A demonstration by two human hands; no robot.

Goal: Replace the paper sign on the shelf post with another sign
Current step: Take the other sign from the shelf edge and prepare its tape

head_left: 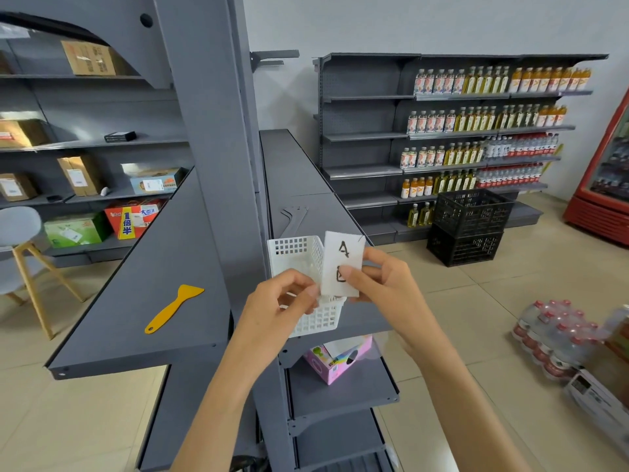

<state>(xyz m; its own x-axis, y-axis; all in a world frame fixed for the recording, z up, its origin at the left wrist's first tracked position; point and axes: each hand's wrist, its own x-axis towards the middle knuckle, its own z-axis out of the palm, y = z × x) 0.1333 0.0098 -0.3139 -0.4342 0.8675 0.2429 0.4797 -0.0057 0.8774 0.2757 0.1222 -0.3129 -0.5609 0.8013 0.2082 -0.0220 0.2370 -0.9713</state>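
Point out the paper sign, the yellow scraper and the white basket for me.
paper sign point(343, 257): head view, on its white face just below the handwritten "4".
yellow scraper point(174, 308): head view, on the middle of its handle.
white basket point(294, 250): head view, on its perforated far wall.

I see 2 bare forearms that come up from the bottom edge of my view. No sleeve covers them as far as the frame shows. The left hand and the right hand wear no glove, no ring and no watch. The nails are short and plain, without polish. The fingers are slim, and both wrists are bare too.
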